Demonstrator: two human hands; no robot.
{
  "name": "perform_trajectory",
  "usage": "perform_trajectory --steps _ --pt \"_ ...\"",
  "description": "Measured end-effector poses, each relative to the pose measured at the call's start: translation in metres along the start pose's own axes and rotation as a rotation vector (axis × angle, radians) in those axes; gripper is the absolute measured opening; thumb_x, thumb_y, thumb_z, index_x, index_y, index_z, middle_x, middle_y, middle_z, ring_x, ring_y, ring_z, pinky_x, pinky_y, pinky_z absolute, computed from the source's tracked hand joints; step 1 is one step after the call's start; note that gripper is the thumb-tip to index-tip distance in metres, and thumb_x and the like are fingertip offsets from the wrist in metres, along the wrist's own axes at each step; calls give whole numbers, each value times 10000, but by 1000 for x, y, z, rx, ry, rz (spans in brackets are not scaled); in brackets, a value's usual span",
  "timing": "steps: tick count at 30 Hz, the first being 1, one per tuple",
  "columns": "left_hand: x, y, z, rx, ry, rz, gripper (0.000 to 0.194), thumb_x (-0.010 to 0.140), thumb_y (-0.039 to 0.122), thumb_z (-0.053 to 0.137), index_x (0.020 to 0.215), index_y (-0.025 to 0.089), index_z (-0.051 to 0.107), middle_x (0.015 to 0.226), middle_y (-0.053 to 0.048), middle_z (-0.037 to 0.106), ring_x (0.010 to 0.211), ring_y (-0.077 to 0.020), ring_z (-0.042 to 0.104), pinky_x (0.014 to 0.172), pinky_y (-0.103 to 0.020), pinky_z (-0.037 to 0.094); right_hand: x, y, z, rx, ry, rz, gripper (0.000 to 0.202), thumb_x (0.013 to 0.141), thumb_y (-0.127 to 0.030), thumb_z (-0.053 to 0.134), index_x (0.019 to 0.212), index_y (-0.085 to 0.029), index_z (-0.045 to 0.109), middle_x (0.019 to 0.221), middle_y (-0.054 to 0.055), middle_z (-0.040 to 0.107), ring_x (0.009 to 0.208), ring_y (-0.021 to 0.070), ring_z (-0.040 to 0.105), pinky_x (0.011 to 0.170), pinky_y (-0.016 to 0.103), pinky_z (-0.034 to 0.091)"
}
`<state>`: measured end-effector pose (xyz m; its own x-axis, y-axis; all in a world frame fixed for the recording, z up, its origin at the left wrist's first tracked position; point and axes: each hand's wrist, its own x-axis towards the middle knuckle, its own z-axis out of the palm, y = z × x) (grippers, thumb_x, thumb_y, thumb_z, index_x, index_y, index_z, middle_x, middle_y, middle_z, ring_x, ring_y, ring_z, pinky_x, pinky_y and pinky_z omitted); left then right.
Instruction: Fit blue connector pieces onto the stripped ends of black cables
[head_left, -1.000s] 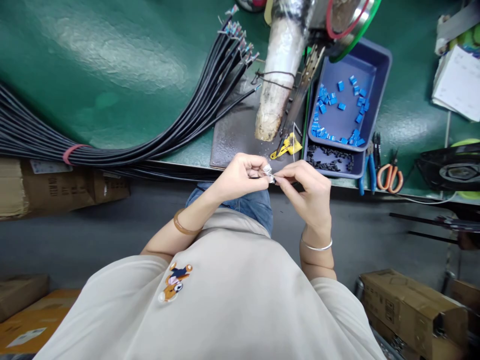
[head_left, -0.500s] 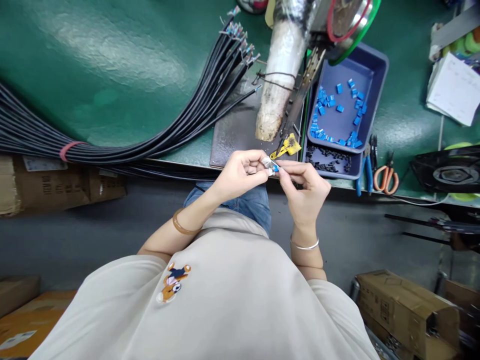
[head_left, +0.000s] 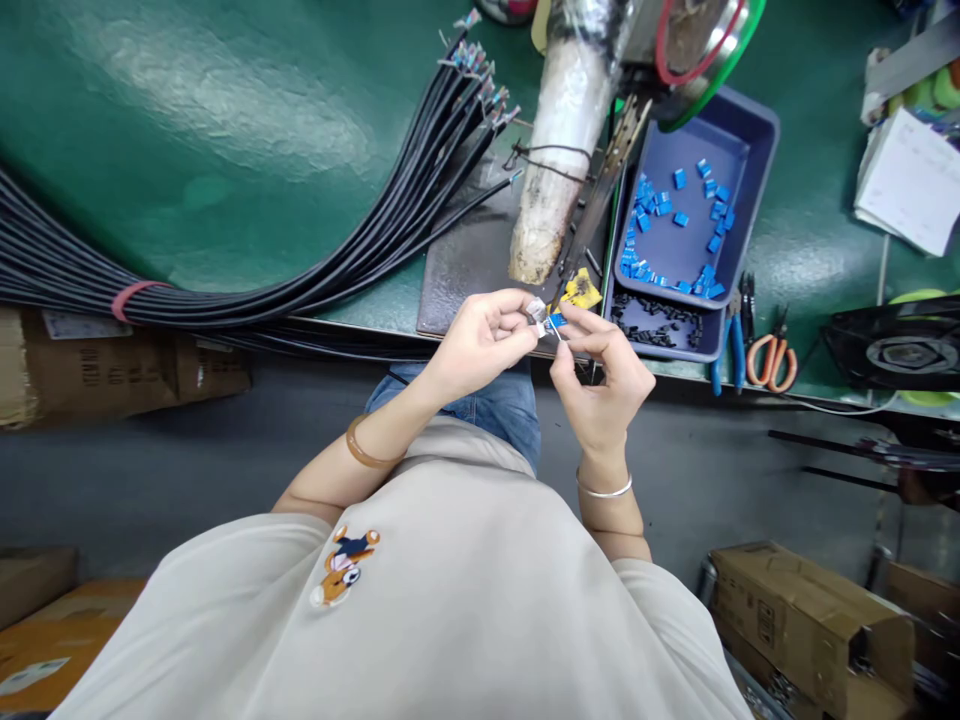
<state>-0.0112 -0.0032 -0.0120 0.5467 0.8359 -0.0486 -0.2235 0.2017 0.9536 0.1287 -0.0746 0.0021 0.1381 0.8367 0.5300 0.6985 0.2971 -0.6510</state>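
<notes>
My left hand (head_left: 484,340) is closed, its fingertips pinching a small blue connector (head_left: 556,321) with whitish material beside it. From the right, my right hand (head_left: 606,375) pinches a thin pale piece, possibly a wire, that meets the connector. Both hands are over the table's front edge, fingertips close together. Just beyond them is a yellow part (head_left: 581,290) below a machine arm wrapped in white film (head_left: 555,150). The fingers partly hide what is held.
Black cables (head_left: 322,285) bend across the left. At the right are a tray of blue connectors (head_left: 739,140), small black parts (head_left: 660,320), blue-handled pliers (head_left: 737,345), orange-handled cutters (head_left: 772,360) and papers (head_left: 907,180). Cardboard boxes (head_left: 810,620) stand below.
My right hand has moved slightly down and left, its thumb now lower and apart from the connector. More of the blue connector shows, and a thin pale piece is visible between the hands.
</notes>
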Motion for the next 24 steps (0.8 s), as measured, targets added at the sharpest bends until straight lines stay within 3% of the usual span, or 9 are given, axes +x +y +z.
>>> perform_trajectory --steps 18,24 --pt "3 10 5 -49 43 9 34 747 119 585 756 151 578 480 76 465 414 -27 352 437 -199 236 5 -2 -3 73 -36 27 103 841 -121 602 836 -219 572 1193 53 710 1037 208 723 890 413 654" --pt "3 14 4 -46 53 -25 80 742 89 544 740 152 593 477 74 461 416 -27 343 442 -212 227 6 -6 -6 76 -47 28 172 795 -51 626 832 -213 578 1198 88 710 1032 190 722 920 345 646"
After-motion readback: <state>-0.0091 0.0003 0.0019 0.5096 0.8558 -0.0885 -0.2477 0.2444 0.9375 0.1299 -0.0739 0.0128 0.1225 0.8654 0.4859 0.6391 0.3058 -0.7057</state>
